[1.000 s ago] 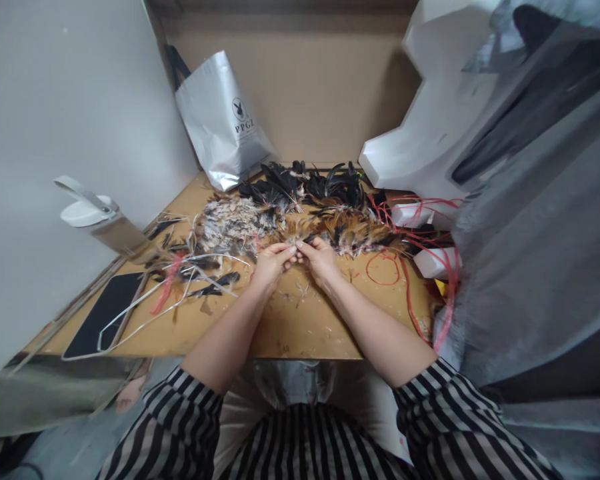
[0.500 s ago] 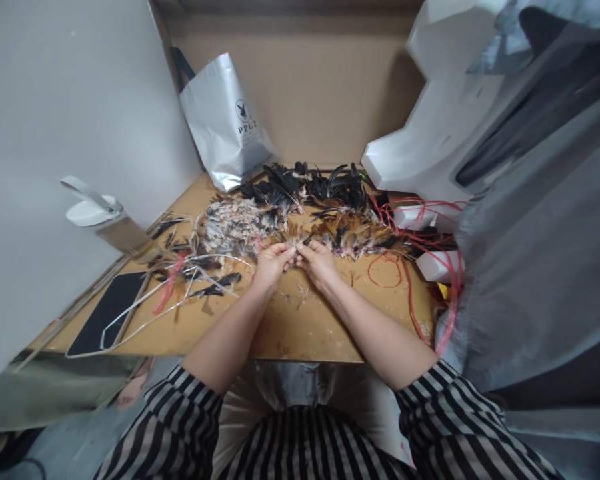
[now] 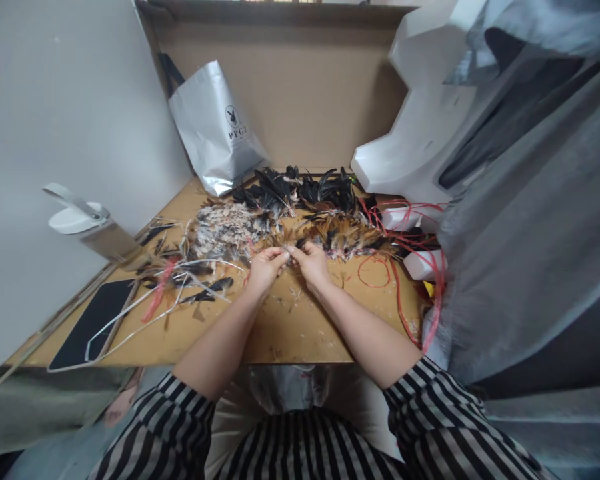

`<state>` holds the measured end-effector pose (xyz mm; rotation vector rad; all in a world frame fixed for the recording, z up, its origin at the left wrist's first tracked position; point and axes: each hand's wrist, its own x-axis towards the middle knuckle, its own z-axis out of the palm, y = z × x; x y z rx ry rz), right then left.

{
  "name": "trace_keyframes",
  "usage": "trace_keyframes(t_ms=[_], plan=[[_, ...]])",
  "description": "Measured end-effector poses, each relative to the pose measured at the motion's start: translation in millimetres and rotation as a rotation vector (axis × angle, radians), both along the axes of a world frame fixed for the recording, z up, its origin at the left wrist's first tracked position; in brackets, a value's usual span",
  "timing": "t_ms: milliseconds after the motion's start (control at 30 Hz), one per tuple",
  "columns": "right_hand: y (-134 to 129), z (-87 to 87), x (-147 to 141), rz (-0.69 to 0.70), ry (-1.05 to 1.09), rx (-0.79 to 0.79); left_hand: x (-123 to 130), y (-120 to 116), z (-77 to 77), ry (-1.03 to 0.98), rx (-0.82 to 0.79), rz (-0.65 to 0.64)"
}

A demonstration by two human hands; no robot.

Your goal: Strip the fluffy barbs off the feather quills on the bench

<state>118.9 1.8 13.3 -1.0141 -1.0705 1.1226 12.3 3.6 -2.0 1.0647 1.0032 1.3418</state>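
The left hand (image 3: 265, 268) and right hand (image 3: 311, 265) meet over the table (image 3: 300, 340), thumbs and fingers pinching a small brown feather tuft (image 3: 285, 238) between them. Beyond it I see black feathers (image 3: 270, 189) and, back left, a silver bag (image 3: 205, 127).

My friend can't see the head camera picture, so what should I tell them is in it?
A person's left hand and right hand meet over a brown table, seemingly pinching a small brown feather tuft. Black feathers and pale, fluffy feathers lie beyond them, with a silver bag at the back and red cords on the right.
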Motion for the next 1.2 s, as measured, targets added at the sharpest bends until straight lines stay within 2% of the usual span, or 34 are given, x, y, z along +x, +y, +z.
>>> trace_keyframes(t_ms=[100, 200, 300, 433, 533, 600, 733, 867, 1033, 1200], plan=[[5, 1.6, 7, 0.063, 0.076, -0.05, -1, -2, 4.6, 0.051, 0.01, -0.028], [11, 12.1, 23, 0.013, 0.061, -0.024, -2, -5, 11.0, 0.094, 0.059, -0.012], [13, 28.5, 54, -0.034, 0.016, 0.009, -3, -6, 14.5, 0.122, 0.072, 0.039], [8, 41.6, 110, -0.283, -0.026, 0.066, -3, -5, 13.4, 0.136, 0.075, 0.07], [5, 35.0, 147, -0.443, -0.114, 0.034, -2, -5, 12.2, 0.114, 0.094, 0.079], [5, 24.2, 161, -0.457, -0.167, -0.012, -2, -5, 12.0, 0.104, 0.104, 0.09], [11, 0.3, 169, -0.402, -0.337, -0.043, -5, -2, 11.3, 0.108, 0.124, 0.128], [19, -11.8, 170, -0.443, -0.687, -0.082, -10, 2, 10.2, 0.102, 0.128, 0.196], [17, -8.0, 170, -0.501, -1.03, -0.142, -14, 4, 11.4, 0.108, 0.123, 0.221], [9, 0.2, 169, -0.596, -1.031, -0.112, -17, 3, 15.3, 0.086, 0.149, 0.274]])
